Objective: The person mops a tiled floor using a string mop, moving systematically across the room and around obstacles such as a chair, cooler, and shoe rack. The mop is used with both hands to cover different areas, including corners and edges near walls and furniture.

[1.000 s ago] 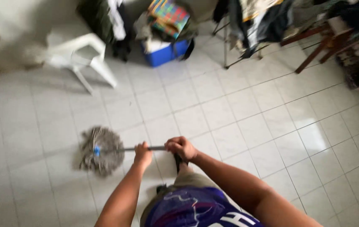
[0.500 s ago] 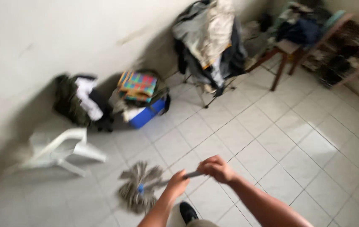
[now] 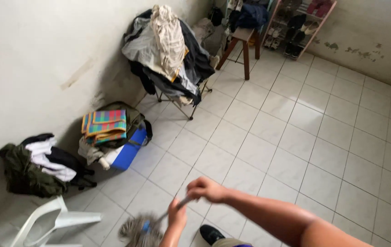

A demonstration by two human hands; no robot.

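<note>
One camera on the person's head looks down from high up at the floor (image 3: 323, 151), hands close below.

Bare arms, dark shoe, a scrap of clothing

From my feed I see both forearms uncovered, no sleeves reaching them, and the left hand (image 3: 177, 217) and right hand (image 3: 206, 188) without gloves, rings or a watch that I can make out. Below them sits one black shoe (image 3: 212, 234), beside a khaki strip of garment (image 3: 226, 243) with a purple sliver at the frame's bottom edge.
</note>
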